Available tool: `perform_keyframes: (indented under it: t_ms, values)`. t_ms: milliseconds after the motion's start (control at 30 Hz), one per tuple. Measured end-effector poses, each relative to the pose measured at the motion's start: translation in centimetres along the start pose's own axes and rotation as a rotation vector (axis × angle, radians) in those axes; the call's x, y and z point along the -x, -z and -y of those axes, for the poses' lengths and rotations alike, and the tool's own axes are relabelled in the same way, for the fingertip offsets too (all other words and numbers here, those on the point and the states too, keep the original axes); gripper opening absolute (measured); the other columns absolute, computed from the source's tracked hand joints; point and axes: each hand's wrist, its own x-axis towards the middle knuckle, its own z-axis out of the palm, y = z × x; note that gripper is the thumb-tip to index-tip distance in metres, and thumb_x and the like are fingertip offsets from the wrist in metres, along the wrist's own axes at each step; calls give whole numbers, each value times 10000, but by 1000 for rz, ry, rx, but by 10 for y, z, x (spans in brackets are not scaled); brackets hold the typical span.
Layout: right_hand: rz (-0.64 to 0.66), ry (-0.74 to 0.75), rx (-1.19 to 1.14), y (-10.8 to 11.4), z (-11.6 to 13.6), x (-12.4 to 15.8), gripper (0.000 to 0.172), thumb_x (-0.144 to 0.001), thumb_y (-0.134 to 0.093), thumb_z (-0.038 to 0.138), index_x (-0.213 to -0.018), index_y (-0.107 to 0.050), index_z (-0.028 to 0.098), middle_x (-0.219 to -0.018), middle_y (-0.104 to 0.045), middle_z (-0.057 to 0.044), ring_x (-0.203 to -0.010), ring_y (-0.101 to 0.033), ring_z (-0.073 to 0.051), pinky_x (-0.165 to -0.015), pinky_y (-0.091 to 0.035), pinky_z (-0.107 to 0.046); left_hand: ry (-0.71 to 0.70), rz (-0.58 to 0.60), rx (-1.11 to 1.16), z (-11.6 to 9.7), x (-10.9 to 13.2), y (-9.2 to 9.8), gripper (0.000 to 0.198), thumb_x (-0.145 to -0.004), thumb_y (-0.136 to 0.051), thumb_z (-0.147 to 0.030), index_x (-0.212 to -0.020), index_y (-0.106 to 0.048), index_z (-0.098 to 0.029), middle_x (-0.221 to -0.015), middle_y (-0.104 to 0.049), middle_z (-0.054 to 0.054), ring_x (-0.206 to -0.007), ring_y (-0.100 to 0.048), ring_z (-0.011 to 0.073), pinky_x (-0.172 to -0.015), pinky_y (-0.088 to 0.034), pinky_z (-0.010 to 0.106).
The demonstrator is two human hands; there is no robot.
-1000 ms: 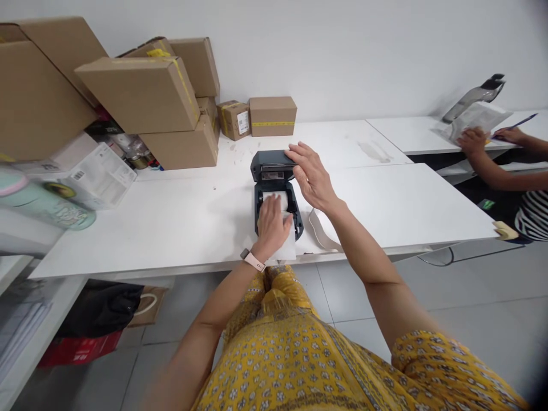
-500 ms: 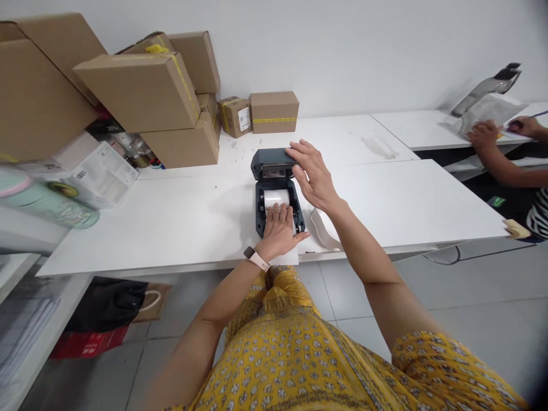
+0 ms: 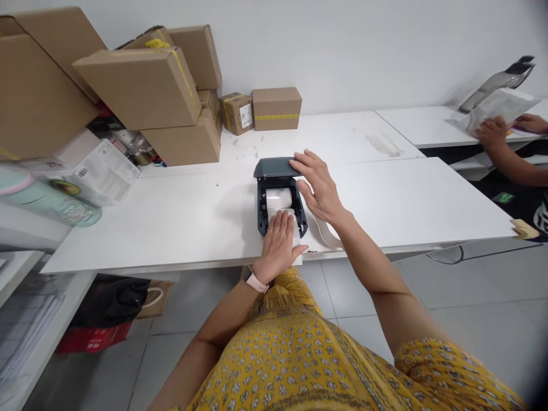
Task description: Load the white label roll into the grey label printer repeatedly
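A small dark label printer (image 3: pixel 262 212) sits near the front edge of the white table (image 3: pixel 171 222), its lid (image 3: pixel 274 167) part-way down. A white paper roll (image 3: pixel 278 198) lies inside it. My left hand (image 3: pixel 279 244) lies flat with fingers stretched out, pressing the loose paper end over the printer's front. My right hand (image 3: pixel 317 184) is open, fingertips on the right edge of the lid. A strip of paper (image 3: pixel 323 233) curls on the table beside the printer's right side.
Stacked cardboard boxes (image 3: pixel 141 85) and packaged goods (image 3: pixel 98 171) crowd the table's back left; two small boxes (image 3: pixel 276 107) stand by the wall. Another person's hands (image 3: pixel 492 132) handle a grey bag (image 3: pixel 492 105) at the far right. Bags (image 3: pixel 107 302) sit under the table.
The printer lid has swung down toward the roll under my right hand. My left hand slid from the roll forward to the printer's front edge, flattening the paper.
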Motion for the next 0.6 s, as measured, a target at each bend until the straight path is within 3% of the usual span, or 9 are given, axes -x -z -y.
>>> perform_keyframes:
  t_ms: [133,267,400,500,600]
  values:
    - [20,-32,3,-4,14,34,481,-1092,-333,416,-1541,-502,372,-1570,-566,-40,-1538,-430,-272,-1268,-383,-573,-63,-34,-41,0,42,-6,871,-989,-566,-432,-1674,-145,-97,-1742,-236,215,-1645,-137,313,-1343,-220,556]
    - [19,15,20,-13,21,72,502,-1086,-366,377,-1570,-484,314,-1536,-601,-79,-1481,-495,-299,-1210,-446,-569,-115,-124,-46,1,74,-14,786,-1031,-499,-356,-1683,-122,-131,-1726,-309,176,-1636,-187,292,-1315,-317,542]
    - [-29,100,88,-24,24,98,511,-1084,-425,324,-1590,-460,269,-1441,-660,-112,-1378,-574,-298,-1131,-509,-521,-170,-260,11,4,89,-17,605,-1034,-493,-252,-1609,-351,-130,-1601,-533,164,-1548,-431,295,-1248,-435,522]
    - [-61,83,109,-34,29,109,512,-1076,-453,309,-1586,-469,264,-1394,-680,-117,-1342,-590,-298,-1120,-511,-516,-194,-371,140,5,97,-14,430,-1009,-531,-183,-1437,-569,-163,-1350,-742,122,-1331,-667,253,-1127,-558,435]
    - [-133,52,127,-46,35,117,486,-1060,-467,254,-1543,-526,262,-1334,-704,-110,-1293,-615,-289,-1111,-511,-508,-201,-523,280,7,97,-5,316,-978,-549,-117,-1255,-674,-204,-1106,-813,70,-1144,-751,216,-1012,-609,379]
